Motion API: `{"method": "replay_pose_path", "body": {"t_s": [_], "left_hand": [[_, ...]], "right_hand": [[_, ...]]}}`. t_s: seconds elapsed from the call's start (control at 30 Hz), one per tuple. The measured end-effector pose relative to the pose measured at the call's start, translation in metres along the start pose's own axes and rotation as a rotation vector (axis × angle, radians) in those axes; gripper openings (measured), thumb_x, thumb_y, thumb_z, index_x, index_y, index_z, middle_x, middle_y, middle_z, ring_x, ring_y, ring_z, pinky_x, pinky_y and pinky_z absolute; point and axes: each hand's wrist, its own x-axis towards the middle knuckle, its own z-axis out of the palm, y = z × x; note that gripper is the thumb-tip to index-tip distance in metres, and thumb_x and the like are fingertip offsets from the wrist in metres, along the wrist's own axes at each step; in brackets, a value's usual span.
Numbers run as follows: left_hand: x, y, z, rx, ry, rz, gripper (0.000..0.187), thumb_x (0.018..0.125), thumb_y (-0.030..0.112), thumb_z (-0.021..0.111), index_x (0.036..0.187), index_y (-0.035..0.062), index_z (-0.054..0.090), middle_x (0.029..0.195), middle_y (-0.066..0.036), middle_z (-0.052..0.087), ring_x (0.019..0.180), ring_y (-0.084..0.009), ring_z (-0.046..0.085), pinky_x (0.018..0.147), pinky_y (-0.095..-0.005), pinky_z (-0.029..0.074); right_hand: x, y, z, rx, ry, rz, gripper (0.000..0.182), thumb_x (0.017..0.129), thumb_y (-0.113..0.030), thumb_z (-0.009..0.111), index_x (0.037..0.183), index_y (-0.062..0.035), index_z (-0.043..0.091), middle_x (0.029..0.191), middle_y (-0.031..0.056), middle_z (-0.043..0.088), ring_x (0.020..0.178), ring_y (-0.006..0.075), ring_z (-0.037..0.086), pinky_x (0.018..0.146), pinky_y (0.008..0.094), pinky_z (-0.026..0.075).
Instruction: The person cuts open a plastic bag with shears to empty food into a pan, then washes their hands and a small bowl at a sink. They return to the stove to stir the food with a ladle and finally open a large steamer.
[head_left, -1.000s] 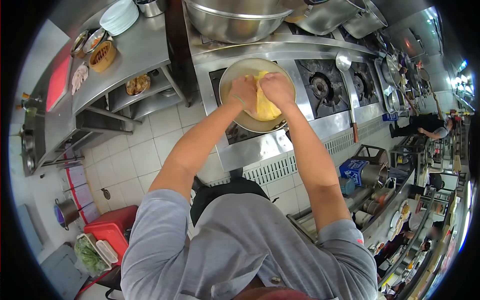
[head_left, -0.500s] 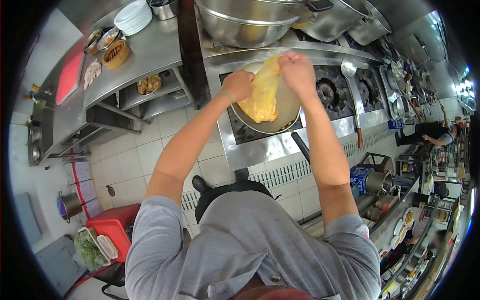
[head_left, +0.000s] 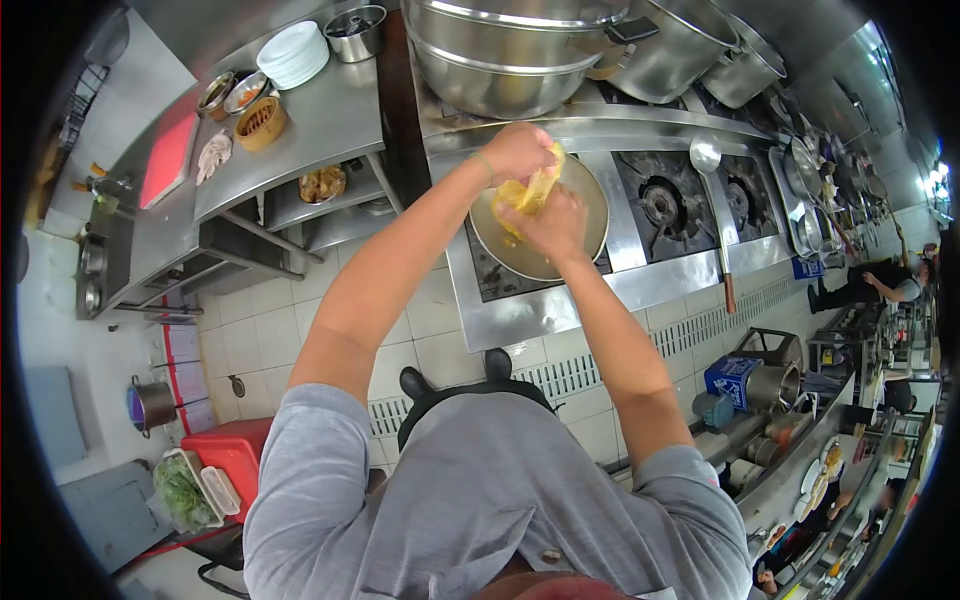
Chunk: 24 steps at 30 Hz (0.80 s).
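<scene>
Looming along the back of the range, big steel stockpots (head_left: 520,50) are seen, well clear of the action. Below them the stove (head_left: 600,250) is laid out with an open burner (head_left: 660,203) just right of the wok (head_left: 585,215), which sits on its own burner. A long ladle (head_left: 715,215) is laid across the stove further right, apart from both hands. To the left, a steel tabletop (head_left: 330,115) is loaded with stacked white plates (head_left: 292,53) and a small bamboo basket (head_left: 260,122).

Over the wok, a soft yellow sheet (head_left: 530,190), thin omelette or crepe by the look of it, is held up between both hands. The left hand (head_left: 515,148) is pinched shut on its upper edge; the right hand (head_left: 550,228) is closed on the lower part. Limp, light and likely greasy, it is judged easy to tear, so it is best taken along an edge with a broad, gentle grip. Nothing is seen blocking the wok; only its hot rim is close.
</scene>
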Motion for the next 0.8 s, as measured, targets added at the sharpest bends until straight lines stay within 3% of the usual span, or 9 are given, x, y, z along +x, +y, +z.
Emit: {"method": "replay_pose_path", "body": {"t_s": [0.1, 0.2, 0.3, 0.4, 0.5, 0.6, 0.63, 0.8], "left_hand": [[0.005, 0.01, 0.005, 0.101, -0.018, 0.032, 0.016, 0.079, 0.013, 0.069, 0.083, -0.0032, 0.069, 0.074, -0.005, 0.064, 0.062, -0.0128, 0.058, 0.056, -0.0293, 0.051], [0.005, 0.009, 0.006, 0.17, 0.008, 0.082, 0.017, 0.08, 0.015, 0.07, 0.084, -0.002, 0.07, 0.074, -0.004, 0.063, 0.062, -0.0112, 0.056, 0.056, -0.028, 0.049], [-0.003, -0.005, 0.009, 0.232, 0.037, 0.109, 0.019, 0.081, 0.018, 0.07, 0.083, -0.0008, 0.07, 0.073, -0.003, 0.063, 0.061, -0.0097, 0.055, 0.056, -0.0276, 0.048], [-0.024, -0.019, 0.006, 0.186, 0.04, 0.033, 0.02, 0.083, 0.02, 0.07, 0.083, 0.0001, 0.07, 0.072, -0.001, 0.062, 0.06, -0.0084, 0.053, 0.055, -0.0274, 0.046], [-0.036, -0.036, 0.006, 0.182, 0.025, -0.006, 0.022, 0.084, 0.022, 0.071, 0.085, 0.0006, 0.07, 0.071, 0.0, 0.061, 0.06, -0.0076, 0.051, 0.054, -0.0264, 0.044], [-0.045, -0.057, 0.009, 0.364, 0.024, 0.018, 0.024, 0.085, 0.025, 0.073, 0.086, 0.0013, 0.07, 0.07, 0.001, 0.059, 0.06, -0.0071, 0.048, 0.054, -0.0252, 0.042], [-0.046, -0.063, 0.01, 0.446, 0.022, 0.03, 0.025, 0.085, 0.026, 0.073, 0.087, 0.0016, 0.07, 0.07, 0.002, 0.059, 0.06, -0.0069, 0.047, 0.054, -0.0247, 0.041], [-0.043, -0.057, 0.012, 0.078, 0.058, -0.025, 0.027, 0.086, 0.031, 0.075, 0.085, 0.0039, 0.071, 0.068, 0.004, 0.056, 0.06, -0.0065, 0.045, 0.055, -0.0245, 0.04]], "right_hand": [[0.01, 0.004, 0.007, 0.041, 0.078, -0.002, 0.05, 0.079, -0.049, 0.075, 0.09, -0.0009, 0.068, 0.086, 0.021, 0.068, 0.09, 0.0409, 0.063, 0.089, 0.051, 0.046], [0.026, 0.027, 0.021, 0.13, 0.123, 0.003, 0.032, 0.084, -0.032, 0.07, 0.082, -0.0007, 0.068, 0.078, 0.022, 0.067, 0.082, 0.0441, 0.062, 0.08, 0.0527, 0.048], [0.029, 0.04, 0.031, 0.152, 0.199, -0.14, 0.021, 0.082, -0.02, 0.068, 0.084, 0.0007, 0.067, 0.079, 0.0233, 0.066, 0.08, 0.046, 0.061, 0.075, 0.0527, 0.049], [0.014, 0.03, 0.049, 0.172, 0.382, -0.127, 0.014, 0.079, -0.011, 0.066, 0.076, 0.0027, 0.066, 0.079, 0.0263, 0.065, 0.078, 0.0448, 0.064, 0.069, 0.0515, 0.05], [-0.009, 0.011, 0.059, 0.409, 0.274, 0.083, 0.016, 0.08, -0.008, 0.062, 0.092, 0.0001, 0.068, 0.087, 0.0239, 0.069, 0.083, 0.0446, 0.065, 0.077, 0.0506, 0.05], [-0.014, 0.019, 0.082, 0.561, 0.363, 0.277, 0.018, 0.082, -0.007, 0.061, 0.097, 0.0001, 0.068, 0.093, 0.0244, 0.07, 0.089, 0.0422, 0.067, 0.078, 0.0473, 0.051], [-0.01, 0.026, 0.084, 0.658, 0.369, 0.237, 0.019, 0.084, -0.007, 0.061, 0.1, -0.001, 0.069, 0.094, 0.0235, 0.071, 0.09, 0.0411, 0.068, 0.077, 0.0449, 0.052], [0.012, 0.034, 0.035, 0.575, 0.301, 0.195, 0.022, 0.084, -0.008, 0.062, 0.104, -0.0025, 0.068, 0.098, 0.024, 0.07, 0.093, 0.0415, 0.067, 0.079, 0.0441, 0.052]]}}
